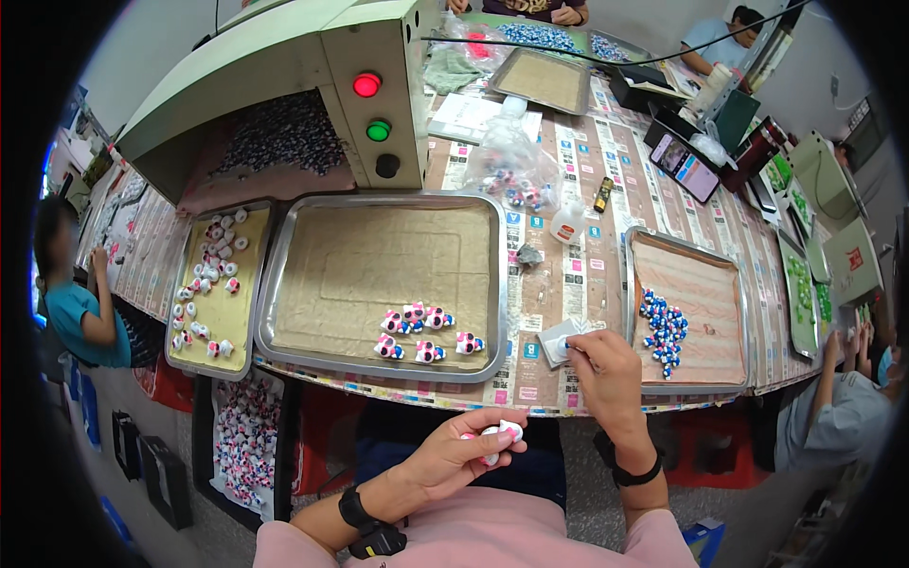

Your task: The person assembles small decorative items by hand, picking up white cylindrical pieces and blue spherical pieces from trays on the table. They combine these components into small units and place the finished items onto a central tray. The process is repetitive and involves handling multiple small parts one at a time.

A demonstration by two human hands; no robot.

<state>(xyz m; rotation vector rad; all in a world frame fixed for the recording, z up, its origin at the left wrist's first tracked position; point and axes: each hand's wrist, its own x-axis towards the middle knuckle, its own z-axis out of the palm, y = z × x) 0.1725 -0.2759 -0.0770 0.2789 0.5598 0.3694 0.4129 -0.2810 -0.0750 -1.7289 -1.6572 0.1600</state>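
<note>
My left hand (pixel 450 459) is closed around white-and-pink figurine heads (pixel 511 432) in front of my body; the fingers hide how many. At the table's near edge my right hand (pixel 608 374) is closed in a pinch on a small blue-and-white figurine part (pixel 568 345), mostly covered by the fingertips. It is over a small pale square pad (pixel 552 341); whether it touches cannot be told. Right of it, a pink-lined tray (pixel 701 284) bears a cluster of blue-and-white figurine bodies (pixel 665 327). Several joined figurines (pixel 426 352) stand in the large metal tray (pixel 379 256).
A yellow-lined tray (pixel 194 355) with loose white heads stands at left, below a machine (pixel 379 57) with red and green buttons. Beyond the pad are a white squeeze bottle (pixel 569 223), a dark lump (pixel 529 255) and a plastic bag (pixel 511 175). Co-workers sit around the table.
</note>
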